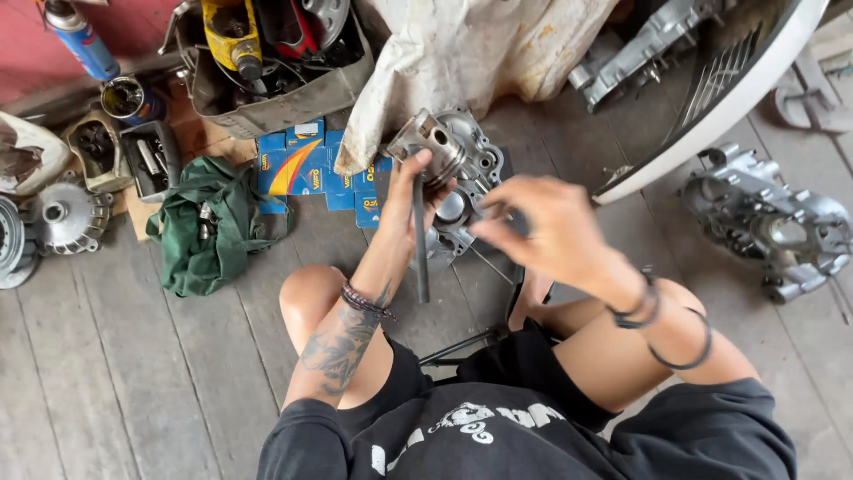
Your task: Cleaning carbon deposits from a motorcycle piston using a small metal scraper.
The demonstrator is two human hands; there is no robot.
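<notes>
Head view: left hand (416, 191) raised gripping piston (428, 147); right hand (533, 227) pinches something small, blurred.

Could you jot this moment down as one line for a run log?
left hand: grips piston and dark rod | right hand: pinching something small, blurred | below: engine case, plank floor

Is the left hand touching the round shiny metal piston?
Touching. The head view shows the left hand with its thumb pressed against the round shiny metal piston, holding it up; no gap shows between them.
</notes>
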